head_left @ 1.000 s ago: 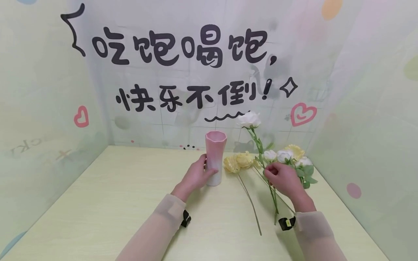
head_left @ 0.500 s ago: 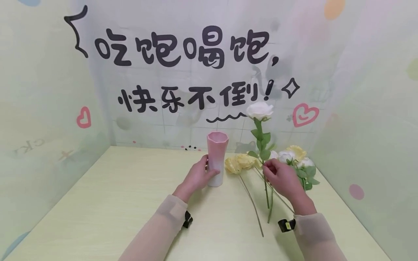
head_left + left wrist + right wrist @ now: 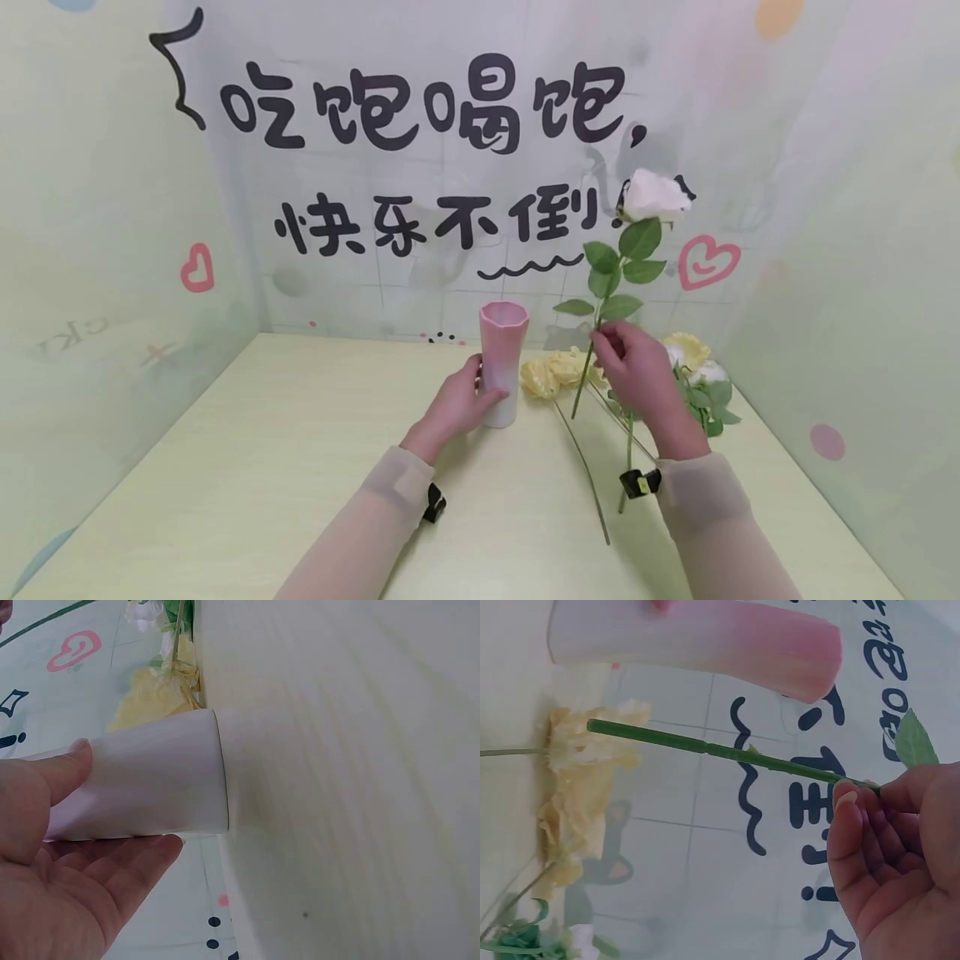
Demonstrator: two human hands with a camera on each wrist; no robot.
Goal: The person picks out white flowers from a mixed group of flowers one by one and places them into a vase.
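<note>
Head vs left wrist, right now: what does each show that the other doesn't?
Only head: the held white rose's bloom, the open mouth of the pink-and-white vase, and the left sleeve.
Only left wrist: the palm side of the left hand and a small dark speck on the tabletop.
Both: the vase's lower body, yellow flowers, the tabletop and the pink heart.

We see a tall vase with an angular rim [image 3: 506, 354] fading from pink to white in the left hand [image 3: 459, 402]. Above the right hand [image 3: 639, 367] sits a white rose with green leaves [image 3: 656, 197]; ruffled yellow flowers [image 3: 540, 379] lie between the hands. Behind both, a pale backdrop [image 3: 420, 283] bears black lettering [image 3: 465, 202] and pink outlined hearts [image 3: 708, 263].
</note>
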